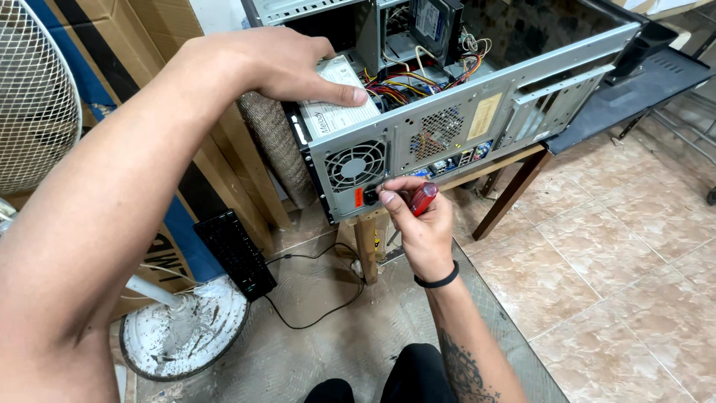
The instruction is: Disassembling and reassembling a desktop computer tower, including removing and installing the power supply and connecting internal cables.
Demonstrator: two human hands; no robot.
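Note:
An open grey computer case (485,89) lies on its side on a wooden table, its rear panel facing me. My left hand (276,63) presses flat on the top of the power supply (339,112) inside the case. My right hand (418,220) holds a red-handled screwdriver (424,198) with its tip at the rear panel just below the fan grille (356,164). Coloured wires (418,82) run inside the case behind the supply.
A black keyboard (237,254) leans against cardboard boxes (149,45) at left. A white pedestal fan (33,97) stands at far left, its round base (183,332) on the floor. A black cable (313,313) loops across the floor. A black panel (634,89) lies at right; tiled floor beyond.

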